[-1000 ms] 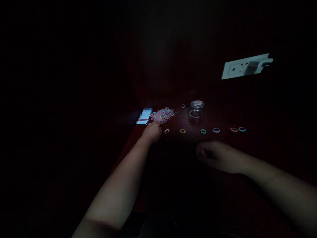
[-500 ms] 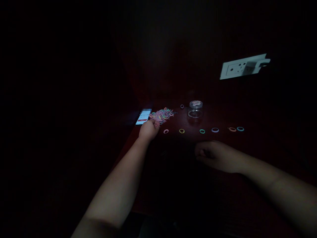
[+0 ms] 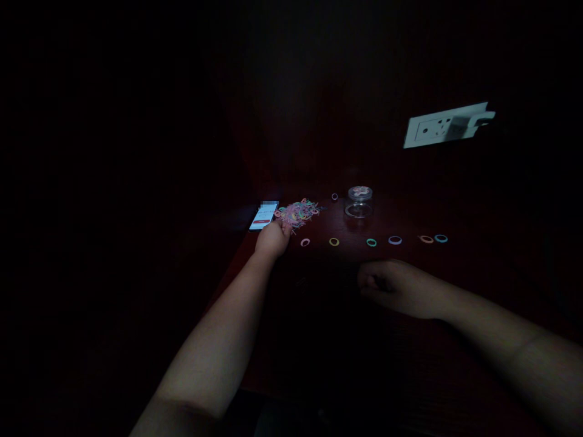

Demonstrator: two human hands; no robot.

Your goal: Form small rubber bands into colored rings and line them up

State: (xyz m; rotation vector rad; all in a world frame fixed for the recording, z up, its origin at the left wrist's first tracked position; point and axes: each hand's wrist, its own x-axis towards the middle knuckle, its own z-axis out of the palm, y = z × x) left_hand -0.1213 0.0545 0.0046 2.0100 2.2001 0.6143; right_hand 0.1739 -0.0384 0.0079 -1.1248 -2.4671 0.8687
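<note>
On the dark red table, my left hand point(image 3: 273, 238) is closed at the near edge of a pile of small pastel hair ties point(image 3: 298, 212). Its fingertips touch the pile; anything between them is hidden. My right hand point(image 3: 387, 284) rests loosely curled into a fist, with a dark hollow in the fingers and nothing visible inside. In a row beyond it lie single hair ties: pink point(image 3: 305, 242), yellow point(image 3: 334, 241), green point(image 3: 371, 242), purple point(image 3: 395, 240), orange point(image 3: 426, 240) and blue point(image 3: 441, 238).
A lit phone point(image 3: 263, 216) lies left of the pile. Behind the row stands a clear lidded jar point(image 3: 359, 203), with one small pale ring point(image 3: 334, 196) to its left. On the wall at upper right is a socket plate point(image 3: 446, 125) with a plug in it. Surroundings are very dark.
The fingers of my left hand have drawn in slightly at the pile's near edge. My right hand and the row of hair ties stay put; the view shifts a little.
</note>
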